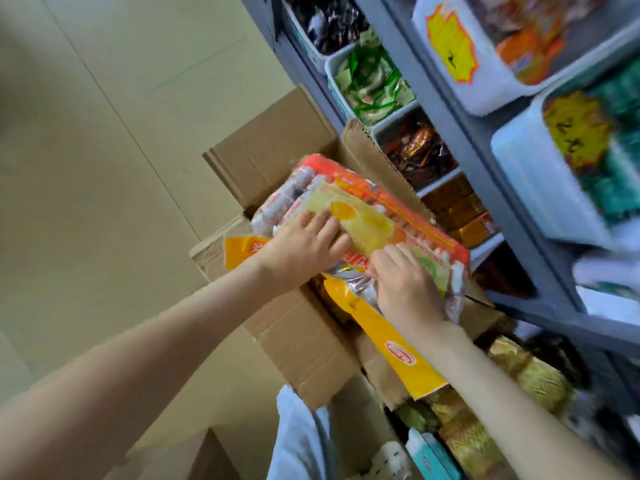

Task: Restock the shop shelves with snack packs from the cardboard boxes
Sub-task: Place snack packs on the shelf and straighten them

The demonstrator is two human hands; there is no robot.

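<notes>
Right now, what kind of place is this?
Likely a small shop aisle: grey shelving holding snack-filled bins with yellow price tags, plus an open cardboard box on the floor.

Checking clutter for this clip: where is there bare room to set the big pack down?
Bare floor lies left of the open cardboard box. Crowded: the shelf bins on the right are full, and the box holds yellow packs under the large snack pack.
</notes>
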